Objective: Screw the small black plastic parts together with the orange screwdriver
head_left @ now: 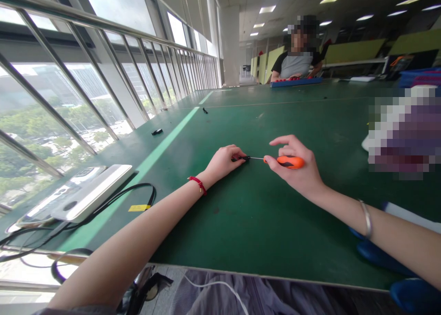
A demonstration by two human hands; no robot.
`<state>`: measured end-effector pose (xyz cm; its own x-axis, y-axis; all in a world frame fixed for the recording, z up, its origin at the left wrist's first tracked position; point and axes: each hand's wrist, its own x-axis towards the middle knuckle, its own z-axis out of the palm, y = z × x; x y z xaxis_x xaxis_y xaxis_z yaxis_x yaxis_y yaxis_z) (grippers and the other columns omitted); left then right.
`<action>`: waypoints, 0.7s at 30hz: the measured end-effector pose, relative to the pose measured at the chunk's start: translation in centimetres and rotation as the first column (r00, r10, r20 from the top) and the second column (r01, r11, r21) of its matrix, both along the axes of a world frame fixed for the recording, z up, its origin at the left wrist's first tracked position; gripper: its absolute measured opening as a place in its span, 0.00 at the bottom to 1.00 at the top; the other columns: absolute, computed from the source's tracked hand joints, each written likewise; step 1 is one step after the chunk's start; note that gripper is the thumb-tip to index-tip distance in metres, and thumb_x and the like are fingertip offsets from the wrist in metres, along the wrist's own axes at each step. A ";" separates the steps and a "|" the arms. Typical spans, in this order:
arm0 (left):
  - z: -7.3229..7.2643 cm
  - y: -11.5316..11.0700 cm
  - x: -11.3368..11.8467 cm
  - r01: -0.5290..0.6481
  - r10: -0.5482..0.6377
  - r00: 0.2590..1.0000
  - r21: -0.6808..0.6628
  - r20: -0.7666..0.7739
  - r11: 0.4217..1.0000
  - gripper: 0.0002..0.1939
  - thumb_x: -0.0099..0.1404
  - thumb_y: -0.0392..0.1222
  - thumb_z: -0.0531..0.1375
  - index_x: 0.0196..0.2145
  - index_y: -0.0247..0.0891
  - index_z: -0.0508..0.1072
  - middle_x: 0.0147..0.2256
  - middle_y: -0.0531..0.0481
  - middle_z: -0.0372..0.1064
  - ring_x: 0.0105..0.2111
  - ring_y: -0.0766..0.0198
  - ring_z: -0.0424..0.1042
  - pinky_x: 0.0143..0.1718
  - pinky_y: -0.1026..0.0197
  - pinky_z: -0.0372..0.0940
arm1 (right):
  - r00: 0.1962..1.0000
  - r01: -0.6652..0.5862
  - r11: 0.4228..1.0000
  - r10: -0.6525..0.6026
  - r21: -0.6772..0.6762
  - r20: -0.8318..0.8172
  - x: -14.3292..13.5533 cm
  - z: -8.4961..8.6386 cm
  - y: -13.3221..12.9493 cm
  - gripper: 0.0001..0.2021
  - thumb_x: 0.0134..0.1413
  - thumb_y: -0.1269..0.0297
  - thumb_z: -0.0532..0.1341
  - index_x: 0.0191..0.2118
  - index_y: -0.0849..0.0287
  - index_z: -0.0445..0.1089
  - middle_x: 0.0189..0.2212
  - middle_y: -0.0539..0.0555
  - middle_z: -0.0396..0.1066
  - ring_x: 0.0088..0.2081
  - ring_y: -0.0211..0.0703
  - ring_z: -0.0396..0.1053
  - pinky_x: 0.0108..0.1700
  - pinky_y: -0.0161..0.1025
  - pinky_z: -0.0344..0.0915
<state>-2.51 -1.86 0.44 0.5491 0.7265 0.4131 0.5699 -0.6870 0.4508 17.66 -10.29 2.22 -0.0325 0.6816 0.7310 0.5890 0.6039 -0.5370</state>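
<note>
My left hand [225, 161] rests on the green table, its fingers pinched around a small black part [245, 158]. What kind of part it is, I cannot make out. In my right hand [299, 168] lies a screwdriver [291, 162] with an orange and black handle, held level with the thumb along it and the index finger raised off it. The thin metal shaft points left, and its tip meets the black part at my left fingertips. The far side of the part is hidden by my left hand.
A white power bank [99, 191] and black cables [148, 186] with a yellow tag lie at left. Small black pieces [157, 132] sit farther back by the railing [138, 43]. Across the table [241, 232], a person [296, 64] sits behind a blue tray [295, 82].
</note>
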 end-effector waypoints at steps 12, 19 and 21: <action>0.0 0.0 0.0 0.005 -0.005 1.000 -0.006 0.000 1.000 0.07 0.59 0.39 0.60 0.34 0.36 0.77 0.35 0.48 0.71 0.32 0.65 0.71 0.37 0.62 0.68 | 0.997 -0.022 0.998 0.026 0.060 -0.072 0.0 0.2 0.0 0.17 0.44 0.67 0.63 0.42 0.54 0.62 0.24 0.45 0.63 0.26 0.39 0.65 0.35 0.41 0.65; 0.0 0.1 0.0 0.001 -0.001 1.000 -0.003 -0.006 1.000 0.08 0.60 0.39 0.59 0.35 0.37 0.77 0.35 0.48 0.71 0.33 0.64 0.70 0.38 0.61 0.68 | 1.000 -0.004 0.998 0.002 0.063 0.018 0.0 0.0 -0.2 0.04 0.49 0.64 0.61 0.33 0.54 0.66 0.27 0.50 0.71 0.28 0.43 0.68 0.35 0.43 0.65; 0.0 0.1 0.0 -0.001 0.001 1.000 -0.008 -0.005 1.000 0.08 0.59 0.39 0.59 0.35 0.37 0.77 0.35 0.48 0.71 0.33 0.64 0.70 0.38 0.61 0.68 | 1.000 0.010 0.995 -0.008 0.100 -0.019 0.1 0.0 -0.1 0.11 0.46 0.66 0.62 0.39 0.54 0.65 0.32 0.52 0.70 0.32 0.45 0.69 0.36 0.43 0.65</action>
<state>-2.50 -1.78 0.41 0.5500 0.7303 0.4052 0.5728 -0.6829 0.4533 17.71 -10.42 2.22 -0.0123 0.6053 0.7959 0.5854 0.6496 -0.4850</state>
